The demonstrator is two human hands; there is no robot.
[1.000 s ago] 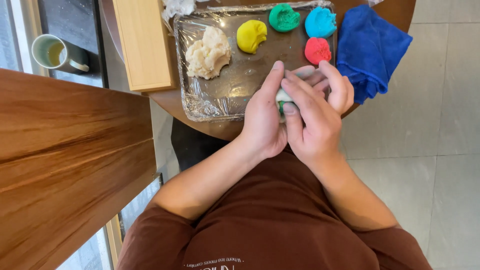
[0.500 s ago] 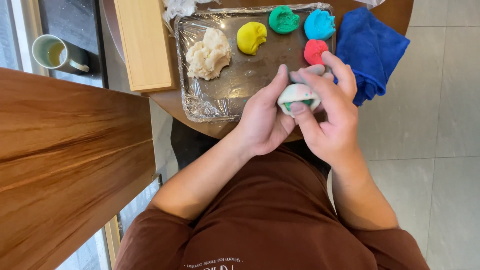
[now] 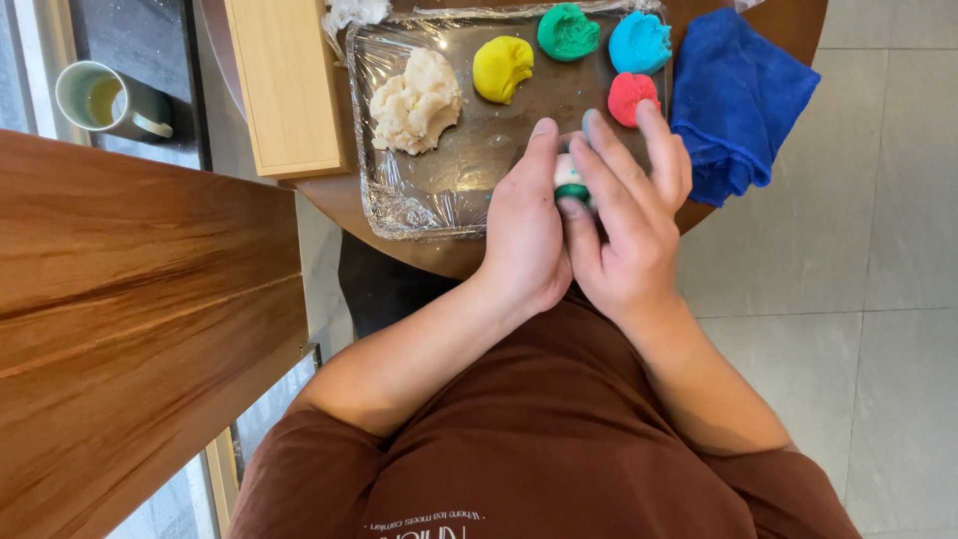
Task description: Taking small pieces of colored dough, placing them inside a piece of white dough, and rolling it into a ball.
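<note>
Pressed together palm to palm, left hand (image 3: 526, 235) and right hand (image 3: 629, 225), both closed around a small dough ball (image 3: 570, 178). Only a sliver of that ball showing between the fingers: whitish on top, a dark green patch at its lower edge, the rest hidden. Left thumb up along the near side of the ball, right fingers (image 3: 611, 160) wrapped over its far side and top.

Directly beneath and beyond the hands, a foil-lined tray (image 3: 399, 215) covered in clear film, its near right corner hidden by the hands. Just past the right fingertips, nearly touching them, a red dough lump (image 3: 629, 95). Further out from the right hand, a light blue dough lump (image 3: 640, 42) and, beside it, a green dough lump (image 3: 568, 31) at the tray's far edge. Beyond the left fingertips, a yellow dough lump (image 3: 502, 67); further to the left of that hand, a large rough white dough lump (image 3: 417, 103).

To the right of the right hand, just beside the tray, a crumpled blue cloth (image 3: 738, 100). Under it all, a round brown table (image 3: 339, 205). Well to the left of the left hand, a pale wooden box (image 3: 284, 85) on the table edge, then a mug (image 3: 105, 100) on a dark surface, and nearer, a wooden countertop (image 3: 130, 329).
</note>
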